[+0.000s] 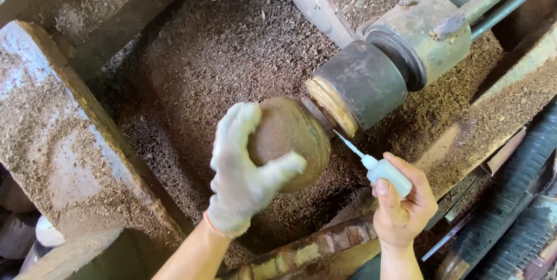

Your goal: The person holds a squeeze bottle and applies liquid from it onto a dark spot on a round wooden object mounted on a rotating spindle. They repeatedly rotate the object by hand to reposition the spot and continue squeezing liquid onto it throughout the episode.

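At the frame's centre, the gloved left hand (243, 178) cupped a rounded wooden piece (290, 141) against the lathe chuck (360, 86). The bare right hand (403, 204), lower right, gripped a small glue bottle (383, 170), nozzle at the joint. The wood looked stiff, fairly heavy and smooth, best held around its belly.

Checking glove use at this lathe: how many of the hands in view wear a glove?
1 of 2. The left hand wears a white glove and cups the round wooden piece; the bare right hand holds a small squeeze bottle.

Wooden piece (288, 141) left of lathe chuck (357, 87) — touching it, seemingly — glue bottle (384, 171) right of piece, below chuck, sawdust bed (232, 42) behind.
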